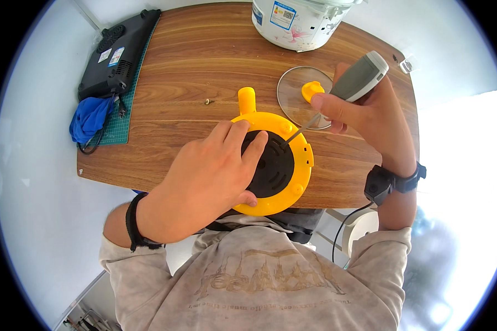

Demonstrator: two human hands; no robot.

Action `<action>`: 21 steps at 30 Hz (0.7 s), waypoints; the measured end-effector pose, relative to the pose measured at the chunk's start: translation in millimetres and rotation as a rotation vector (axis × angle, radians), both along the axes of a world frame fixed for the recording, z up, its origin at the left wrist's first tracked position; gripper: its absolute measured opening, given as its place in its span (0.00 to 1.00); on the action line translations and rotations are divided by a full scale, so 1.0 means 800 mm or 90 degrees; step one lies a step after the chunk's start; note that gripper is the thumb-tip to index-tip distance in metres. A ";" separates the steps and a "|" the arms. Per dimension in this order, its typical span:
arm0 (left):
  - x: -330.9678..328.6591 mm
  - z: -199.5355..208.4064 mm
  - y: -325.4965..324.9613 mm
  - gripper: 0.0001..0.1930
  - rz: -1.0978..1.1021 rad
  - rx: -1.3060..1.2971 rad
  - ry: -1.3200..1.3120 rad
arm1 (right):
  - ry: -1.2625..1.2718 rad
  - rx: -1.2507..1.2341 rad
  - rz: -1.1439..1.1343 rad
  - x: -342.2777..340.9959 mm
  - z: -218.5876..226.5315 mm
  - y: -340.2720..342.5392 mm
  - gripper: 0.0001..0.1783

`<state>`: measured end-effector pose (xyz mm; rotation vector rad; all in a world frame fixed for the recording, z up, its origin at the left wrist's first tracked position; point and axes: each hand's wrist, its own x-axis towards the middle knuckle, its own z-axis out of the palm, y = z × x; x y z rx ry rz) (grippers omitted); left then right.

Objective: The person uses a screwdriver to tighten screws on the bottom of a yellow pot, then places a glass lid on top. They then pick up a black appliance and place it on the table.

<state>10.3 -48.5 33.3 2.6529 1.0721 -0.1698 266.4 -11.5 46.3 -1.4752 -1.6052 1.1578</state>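
A yellow electric pot point(300, 165) lies bottom up at the table's near edge, its yellow handle point(247, 100) toward the far side. Its round black base plate point(268, 171) has slots in it. My left hand point(212, 160) lies across the left part of the pot and grips it, fingers over the plate and thumb at the near rim. My right hand point(364, 113) is closed around the thick grey-green handle of a screwdriver point(359, 77). The tilted shaft reaches down to the plate's upper right edge, where its tip meets the base.
Behind the pot lies a glass lid point(292, 91) with a yellow knob. A small screw point(208, 101) rests left of the handle. A white rice cooker point(298, 27) stands at the far edge. At left, a black appliance point(113, 60) and blue cloth point(91, 118) lie on a green mat point(116, 129).
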 end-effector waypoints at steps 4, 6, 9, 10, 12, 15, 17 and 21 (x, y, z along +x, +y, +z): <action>0.000 -0.002 -0.003 0.46 0.005 0.012 -0.009 | 0.014 -0.023 -0.010 0.009 -0.018 0.009 0.16; 0.000 -0.004 -0.004 0.46 0.003 0.017 -0.016 | 0.043 -0.051 -0.034 0.013 -0.029 0.013 0.18; -0.002 -0.008 -0.004 0.47 -0.005 0.020 -0.025 | 0.109 -0.082 -0.057 0.022 -0.048 0.017 0.20; -0.003 -0.009 -0.004 0.47 -0.007 0.021 -0.027 | 0.128 -0.082 -0.062 0.026 -0.057 0.017 0.20; -0.005 -0.009 -0.005 0.47 -0.010 0.019 -0.039 | 0.151 -0.092 -0.060 0.026 -0.059 0.016 0.21; -0.008 -0.007 -0.005 0.46 -0.007 -0.012 -0.050 | 0.202 -0.132 -0.043 0.024 -0.060 0.017 0.21; -0.009 -0.003 -0.005 0.46 -0.009 -0.017 -0.053 | 0.296 -0.173 -0.042 0.037 -0.081 0.021 0.20; -0.013 -0.016 -0.011 0.45 -0.010 0.011 -0.087 | 0.355 -0.185 -0.053 0.038 -0.094 0.014 0.18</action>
